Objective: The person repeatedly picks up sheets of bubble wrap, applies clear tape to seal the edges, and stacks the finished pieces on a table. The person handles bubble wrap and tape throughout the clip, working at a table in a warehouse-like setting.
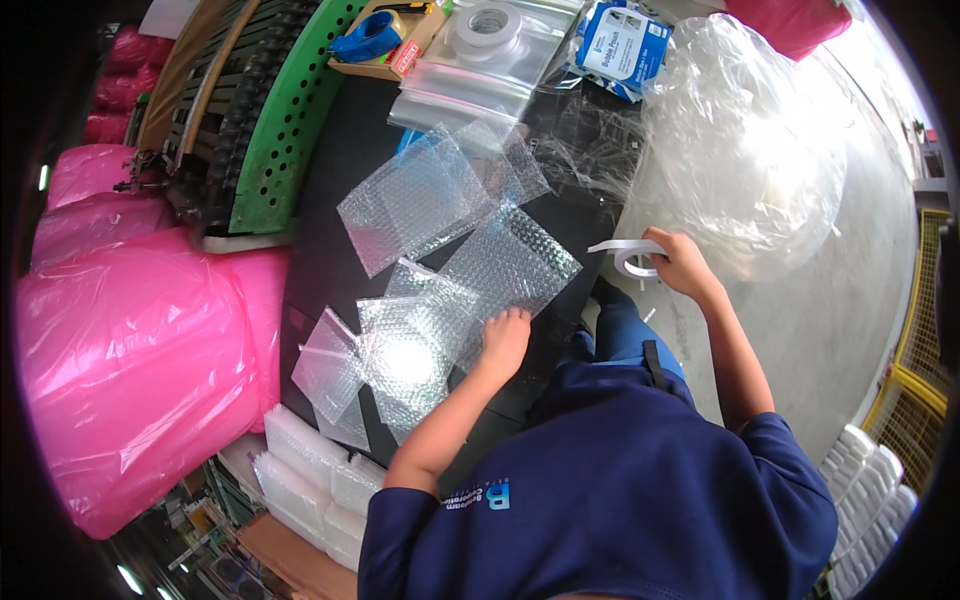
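My right hand [682,264] grips a roll of white double-sided-looking tape [636,262], held out past the table's right edge. A loose strip of the tape sticks out to the left. My left hand [507,340] has its fingers curled together at the lower edge of a clear bubble wrap pouch [520,265]; exactly how they pinch it is partly hidden. Left of that hand, more bubble pouches [405,350] overlap, one reflecting a bright glare. Farther up the table lie other flat bubble pouches [415,195].
At the table's far end are a cardboard box [385,65] with a blue tape dispenser [368,38], clear plastic bags [465,85] with white tape rolls [488,25], and a blue-white pack [622,48]. A large clear plastic bag [745,150] bulges at right. Pink wrapped rolls [140,350] and a green perforated frame [290,130] flank the left.
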`<action>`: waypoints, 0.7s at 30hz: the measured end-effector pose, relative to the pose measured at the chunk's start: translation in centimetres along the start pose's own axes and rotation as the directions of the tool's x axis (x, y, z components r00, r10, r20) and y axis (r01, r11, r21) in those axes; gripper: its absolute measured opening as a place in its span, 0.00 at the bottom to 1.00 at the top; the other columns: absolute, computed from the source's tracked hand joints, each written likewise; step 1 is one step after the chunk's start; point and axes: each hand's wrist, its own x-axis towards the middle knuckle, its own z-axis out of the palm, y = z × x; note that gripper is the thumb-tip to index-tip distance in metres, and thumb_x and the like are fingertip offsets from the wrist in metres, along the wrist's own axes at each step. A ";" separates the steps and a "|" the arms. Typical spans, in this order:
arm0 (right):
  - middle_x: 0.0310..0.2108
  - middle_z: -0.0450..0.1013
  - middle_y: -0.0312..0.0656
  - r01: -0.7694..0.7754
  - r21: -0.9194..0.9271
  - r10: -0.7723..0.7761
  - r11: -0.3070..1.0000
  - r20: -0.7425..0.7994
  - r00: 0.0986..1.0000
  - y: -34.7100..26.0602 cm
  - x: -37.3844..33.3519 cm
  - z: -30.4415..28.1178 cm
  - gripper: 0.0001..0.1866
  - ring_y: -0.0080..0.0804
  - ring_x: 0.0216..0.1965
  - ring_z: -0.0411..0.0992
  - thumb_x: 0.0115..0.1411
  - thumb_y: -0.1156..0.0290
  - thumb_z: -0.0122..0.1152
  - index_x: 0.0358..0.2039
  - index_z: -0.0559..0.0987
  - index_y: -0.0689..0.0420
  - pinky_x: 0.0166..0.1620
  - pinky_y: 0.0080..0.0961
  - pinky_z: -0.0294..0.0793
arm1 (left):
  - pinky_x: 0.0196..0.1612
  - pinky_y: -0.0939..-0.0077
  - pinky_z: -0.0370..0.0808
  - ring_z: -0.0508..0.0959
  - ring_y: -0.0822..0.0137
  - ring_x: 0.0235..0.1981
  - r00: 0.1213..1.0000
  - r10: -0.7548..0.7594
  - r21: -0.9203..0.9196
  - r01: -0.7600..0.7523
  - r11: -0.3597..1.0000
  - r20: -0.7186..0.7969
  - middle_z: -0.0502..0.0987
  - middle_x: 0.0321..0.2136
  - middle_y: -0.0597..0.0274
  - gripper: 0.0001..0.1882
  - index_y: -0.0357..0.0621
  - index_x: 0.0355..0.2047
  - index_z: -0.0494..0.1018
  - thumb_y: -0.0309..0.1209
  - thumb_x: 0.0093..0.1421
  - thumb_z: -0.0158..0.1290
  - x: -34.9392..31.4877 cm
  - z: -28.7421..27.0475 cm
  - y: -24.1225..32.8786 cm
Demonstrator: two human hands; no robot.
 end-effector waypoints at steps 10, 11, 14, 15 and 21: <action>0.30 0.72 0.49 0.117 -0.134 -0.115 0.984 0.021 0.993 -3.3 -1.8 4.7 0.08 0.52 0.35 0.72 0.49 0.78 0.51 0.33 0.71 0.58 0.37 0.46 0.71 | 0.31 0.87 0.75 0.77 0.74 0.29 0.899 -0.112 -0.730 0.265 -0.630 0.423 0.77 0.30 0.67 0.09 0.37 0.39 0.75 0.28 0.60 0.55 8.4 -0.8 0.4; 0.31 0.72 0.49 0.112 -0.066 -0.112 0.992 -0.004 0.994 -3.5 -1.9 5.1 0.09 0.52 0.34 0.72 0.52 0.77 0.51 0.36 0.71 0.57 0.37 0.45 0.71 | 0.31 0.86 0.74 0.77 0.75 0.29 0.905 -0.176 -0.813 0.244 -0.528 0.386 0.77 0.29 0.67 0.08 0.38 0.38 0.76 0.28 0.60 0.56 8.8 -1.0 -0.6; 0.32 0.71 0.49 0.146 0.032 -0.145 0.989 -0.031 0.989 -4.7 -2.8 6.3 0.14 0.51 0.33 0.72 0.57 0.72 0.52 0.45 0.72 0.55 0.36 0.44 0.71 | 0.30 0.81 0.73 0.77 0.72 0.28 0.903 -0.420 -0.975 0.165 0.151 0.088 0.78 0.27 0.64 0.05 0.39 0.33 0.80 0.26 0.57 0.57 10.6 -2.3 -3.5; 0.33 0.71 0.49 0.167 0.044 -0.165 0.985 -0.031 0.986 -5.0 -3.2 6.6 0.15 0.51 0.33 0.72 0.59 0.71 0.52 0.47 0.72 0.54 0.36 0.44 0.72 | 0.30 0.79 0.73 0.77 0.70 0.27 0.885 -0.452 -0.935 0.062 0.349 -0.110 0.78 0.27 0.62 0.05 0.39 0.33 0.80 0.25 0.56 0.57 11.2 -2.5 -4.3; 0.31 0.72 0.50 -0.009 -0.052 0.010 0.999 0.026 1.000 -4.4 -3.0 10.4 0.17 0.48 0.31 0.74 0.62 0.68 0.48 0.50 0.74 0.55 0.35 0.42 0.74 | 0.29 0.74 0.72 0.78 0.64 0.25 0.728 -0.460 -0.750 -0.111 0.652 -0.508 0.79 0.27 0.55 0.06 0.39 0.33 0.80 0.21 0.54 0.57 14.4 -0.5 -8.7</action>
